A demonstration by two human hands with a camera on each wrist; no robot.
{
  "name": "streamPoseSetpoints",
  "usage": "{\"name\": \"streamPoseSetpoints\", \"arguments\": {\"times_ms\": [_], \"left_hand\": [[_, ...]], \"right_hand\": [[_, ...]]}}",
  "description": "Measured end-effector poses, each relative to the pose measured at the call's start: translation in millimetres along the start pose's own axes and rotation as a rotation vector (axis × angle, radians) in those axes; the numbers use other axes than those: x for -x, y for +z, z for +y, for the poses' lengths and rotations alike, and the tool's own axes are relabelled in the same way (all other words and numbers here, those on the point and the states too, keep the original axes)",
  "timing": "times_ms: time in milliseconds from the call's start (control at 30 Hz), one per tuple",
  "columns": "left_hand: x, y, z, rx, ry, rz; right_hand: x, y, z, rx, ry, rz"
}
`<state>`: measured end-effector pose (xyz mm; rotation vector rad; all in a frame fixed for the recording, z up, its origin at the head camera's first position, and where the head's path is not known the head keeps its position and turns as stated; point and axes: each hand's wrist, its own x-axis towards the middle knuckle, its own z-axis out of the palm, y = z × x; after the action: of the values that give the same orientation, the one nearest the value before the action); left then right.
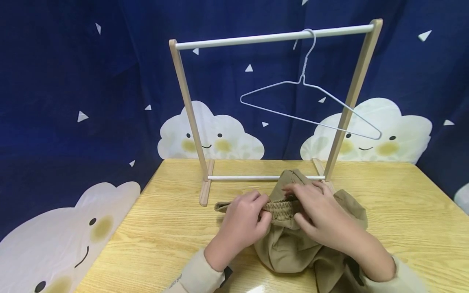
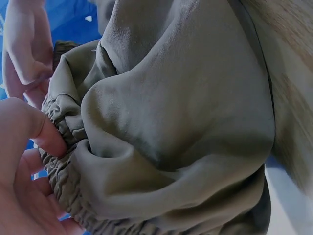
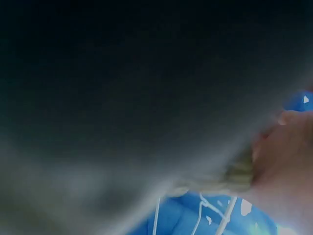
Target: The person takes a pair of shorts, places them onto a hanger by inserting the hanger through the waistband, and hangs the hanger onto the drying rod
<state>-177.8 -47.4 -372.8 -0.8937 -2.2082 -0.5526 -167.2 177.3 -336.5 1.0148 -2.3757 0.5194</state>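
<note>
A khaki garment (image 1: 289,252) with a gathered elastic band (image 1: 280,209) lies bunched up over the tabletop, its folds spreading toward the right. My left hand (image 1: 246,221) pinches the band at its left end; the left wrist view shows the thumb (image 2: 51,139) pressed on the gathers and the fingers behind them. On the band's right part, my right hand (image 1: 324,213) grips the cloth with bent fingers and thumb. Blurred dark cloth (image 3: 122,98) covers most of the right wrist view, leaving part of the right hand (image 3: 283,161) at its edge.
Behind the garment stands a small clothes rack with wooden posts (image 1: 190,110) and a white top bar (image 1: 249,39). An unladen white wire hanger (image 1: 272,110) hangs on the bar's right half. A blue curtain with clouds (image 1: 210,134) backs the wooden table (image 1: 146,240).
</note>
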Motion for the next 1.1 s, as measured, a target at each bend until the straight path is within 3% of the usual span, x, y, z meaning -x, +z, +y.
{"name": "streamPoseSetpoints", "arguments": {"times_ms": [167,300,567,767,933,1100], "left_hand": [[0.0,-1.3,2.7,0.012,0.017,-0.008],[-1.8,-1.0,2.4,0.018,0.014,-0.009],[-3.1,2.0,-13.7,0.067,-0.105,-0.056],[-2.5,3.3,-21.9,0.084,-0.140,-0.094],[-3.2,3.1,-26.5,0.106,-0.099,-0.081],[-4.5,0.2,-26.6,0.058,0.018,-0.173]], "right_hand": [[-1.0,10,-3,0.046,-0.021,0.017],[-1.0,10,2,0.049,-0.005,0.084],[-2.3,-4,12,-0.050,0.093,0.275],[-3.5,-13,17,-0.075,0.141,0.357],[-4.2,-16,21,-0.083,0.150,0.388],[-4.3,-17,23,-0.095,0.160,0.391]]}}
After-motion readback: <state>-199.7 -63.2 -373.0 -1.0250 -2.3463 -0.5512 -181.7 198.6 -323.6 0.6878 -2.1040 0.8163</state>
